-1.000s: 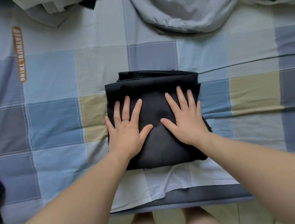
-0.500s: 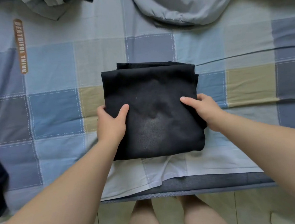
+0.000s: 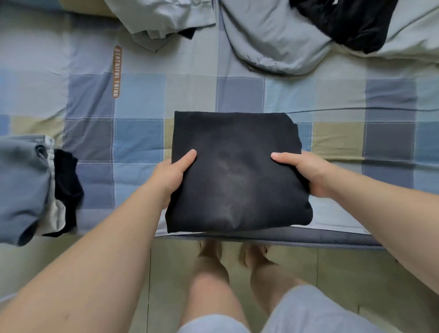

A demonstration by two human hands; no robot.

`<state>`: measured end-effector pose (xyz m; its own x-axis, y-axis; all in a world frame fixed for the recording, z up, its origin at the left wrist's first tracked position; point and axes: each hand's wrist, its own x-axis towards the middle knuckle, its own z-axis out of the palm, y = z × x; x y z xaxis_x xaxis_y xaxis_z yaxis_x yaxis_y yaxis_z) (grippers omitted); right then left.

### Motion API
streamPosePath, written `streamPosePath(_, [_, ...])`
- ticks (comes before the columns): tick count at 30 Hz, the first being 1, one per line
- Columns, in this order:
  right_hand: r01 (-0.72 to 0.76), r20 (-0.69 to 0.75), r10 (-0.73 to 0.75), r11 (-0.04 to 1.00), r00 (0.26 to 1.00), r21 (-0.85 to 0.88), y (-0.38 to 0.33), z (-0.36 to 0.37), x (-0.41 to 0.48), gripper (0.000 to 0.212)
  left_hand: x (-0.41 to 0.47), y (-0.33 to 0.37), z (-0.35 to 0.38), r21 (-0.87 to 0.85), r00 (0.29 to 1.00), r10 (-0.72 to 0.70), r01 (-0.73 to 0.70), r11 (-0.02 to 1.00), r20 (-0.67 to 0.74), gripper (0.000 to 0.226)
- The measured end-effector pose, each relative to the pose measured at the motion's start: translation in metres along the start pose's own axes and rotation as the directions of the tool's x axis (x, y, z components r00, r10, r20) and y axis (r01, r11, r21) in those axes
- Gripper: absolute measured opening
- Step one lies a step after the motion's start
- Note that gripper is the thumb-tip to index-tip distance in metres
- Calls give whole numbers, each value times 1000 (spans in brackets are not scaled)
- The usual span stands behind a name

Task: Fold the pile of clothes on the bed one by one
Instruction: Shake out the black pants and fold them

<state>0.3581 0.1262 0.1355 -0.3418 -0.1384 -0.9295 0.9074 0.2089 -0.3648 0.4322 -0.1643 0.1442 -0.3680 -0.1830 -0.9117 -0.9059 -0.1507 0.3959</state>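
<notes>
**You hold the folded black garment point(image 3: 236, 170) by both sides, ready to set it aside.**

In the head view, your left hand point(image 3: 171, 176) and right hand point(image 3: 306, 172) each grip a side edge of the garment. Your thumbs lie on top and your fingers are tucked underneath, out of sight. The garment sits over the near edge of the bed point(image 3: 343, 134). The step, as I judge it, is moving it to the folded stack point(image 3: 13, 189) on your left. Carry it level, with even support from both hands, so the layers do not slide apart. Lower it flat and square onto the stack, and release only once it rests. The unfolded pile point(image 3: 267, 29) at the far side of the bed comes next.
</notes>
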Motion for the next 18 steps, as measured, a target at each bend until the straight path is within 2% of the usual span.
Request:
streamPosePath(5, [115,73,-113,993,991,-24,-17,40,-124,45,-126,4,-47,-106,999,33,-36,994,-24,43])
streamPosePath(8, [180,119,-171,982,978,-66,-28,71,-173,43,-175,2,-85,-117,997,73,-78,990,-40,50])
streamPosePath(12, [240,154,-219,962,963,-130,-41,120,-207,49,-215,-1,-131,-144,978,164,-182,973,-127,39])
streamPosePath(18, [309,190,-272,930,943,-199,-59,215,-222,41,-232,-14,-213,-190,943,225,-274,943,-244,37])
